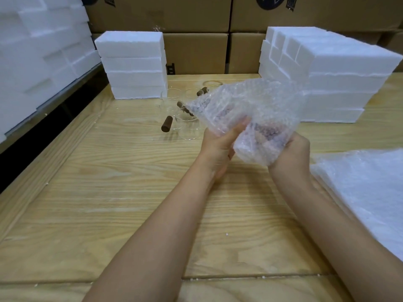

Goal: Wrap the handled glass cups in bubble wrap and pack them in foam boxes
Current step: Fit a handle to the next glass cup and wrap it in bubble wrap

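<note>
Both hands hold a sheet of bubble wrap [248, 110] above the middle of the wooden table [109, 192]. My left hand [220, 144] grips its lower left side, and my right hand [294, 153] grips its lower right. A dark shape shows through the wrap; the cup inside is mostly hidden. Several clear glass cups [188, 127] with dark brown handles [167, 124] stand on the table behind the wrap, between two stacks of white foam boxes, one at the left [133, 64] and one at the right [335, 79].
A pile of flat bubble wrap sheets [370, 188] lies at the right edge of the table. More white foam [39, 51] is stacked along the left. Brown cardboard cartons [196, 51] form a wall at the back. A dark gap runs along the table's left edge.
</note>
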The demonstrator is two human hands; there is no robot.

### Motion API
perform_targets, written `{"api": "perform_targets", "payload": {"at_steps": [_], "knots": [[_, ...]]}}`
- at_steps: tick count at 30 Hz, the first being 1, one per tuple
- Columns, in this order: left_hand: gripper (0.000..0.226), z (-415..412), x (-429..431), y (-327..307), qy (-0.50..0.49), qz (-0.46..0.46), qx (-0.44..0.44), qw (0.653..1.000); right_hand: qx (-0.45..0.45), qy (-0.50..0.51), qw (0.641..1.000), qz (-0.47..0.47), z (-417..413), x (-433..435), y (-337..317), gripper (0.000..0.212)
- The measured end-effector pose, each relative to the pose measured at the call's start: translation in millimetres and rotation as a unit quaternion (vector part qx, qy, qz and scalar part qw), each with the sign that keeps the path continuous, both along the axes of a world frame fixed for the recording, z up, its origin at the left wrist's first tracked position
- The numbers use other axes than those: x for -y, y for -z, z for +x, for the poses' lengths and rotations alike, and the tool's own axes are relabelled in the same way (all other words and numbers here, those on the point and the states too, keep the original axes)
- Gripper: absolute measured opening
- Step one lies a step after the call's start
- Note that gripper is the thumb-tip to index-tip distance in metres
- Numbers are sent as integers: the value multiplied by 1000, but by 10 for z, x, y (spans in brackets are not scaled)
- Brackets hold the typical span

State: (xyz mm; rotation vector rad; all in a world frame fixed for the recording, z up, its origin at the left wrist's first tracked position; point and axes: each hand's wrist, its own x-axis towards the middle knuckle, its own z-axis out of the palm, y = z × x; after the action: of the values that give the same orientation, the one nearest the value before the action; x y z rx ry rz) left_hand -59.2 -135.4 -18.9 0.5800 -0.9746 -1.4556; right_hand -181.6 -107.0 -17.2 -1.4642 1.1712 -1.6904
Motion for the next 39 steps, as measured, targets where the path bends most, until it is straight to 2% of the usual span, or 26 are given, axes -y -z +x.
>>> {"api": "perform_targets", "payload": {"at_steps": [2,4,7,9,11,13,14,17,18,21,22,24,25,26,27,30,32,37,39], "knots": [[45,-9,0,3,-5,4,-8,1000,-55,13,998,25,6,14,41,10],[61,-8,-8,-7,3,13,-30,999,-95,-1,994,56,38,24,73,13],[110,-16,-21,-45,6,28,-64,998,-79,-61,991,88,111,21,66,19],[122,-11,-27,-57,0,29,-75,997,-58,-105,987,106,97,41,26,22],[124,4,-39,-66,0,33,-84,996,-26,-138,982,128,13,73,-33,27],[118,40,-36,-63,3,49,-85,995,50,-170,974,141,-133,111,-94,32],[107,63,-24,-54,1,55,-84,995,96,-186,967,144,-205,124,-131,34],[51,90,16,-15,17,71,-88,993,225,-171,951,126,-365,155,-266,37],[44,82,21,1,23,77,-92,992,273,-151,944,110,-399,166,-297,35],[48,48,19,11,28,98,-123,987,414,-109,901,66,-455,171,-282,30],[44,43,22,8,31,97,-137,985,433,-94,894,65,-454,159,-257,46],[33,54,42,-1,28,93,-173,980,385,-80,915,89,-387,122,-221,99],[31,66,51,-9,23,92,-189,977,331,-81,935,102,-317,103,-196,115],[34,70,51,-16,20,90,-197,976,278,-87,950,110,-232,94,-167,116],[42,67,38,-26,15,90,-193,977,232,-92,962,111,-141,92,-134,107],[76,39,-22,-70,8,92,-149,984,135,-113,982,72,141,78,-64,55],[86,48,-55,-83,0,106,-126,986,133,-78,986,62,216,118,-76,12],[68,115,-38,-53,-2,99,-66,993,189,-21,978,86,128,283,-211,14],[83,145,-62,-82,18,96,-58,994,194,-6,978,83,93,311,-254,11]]}}
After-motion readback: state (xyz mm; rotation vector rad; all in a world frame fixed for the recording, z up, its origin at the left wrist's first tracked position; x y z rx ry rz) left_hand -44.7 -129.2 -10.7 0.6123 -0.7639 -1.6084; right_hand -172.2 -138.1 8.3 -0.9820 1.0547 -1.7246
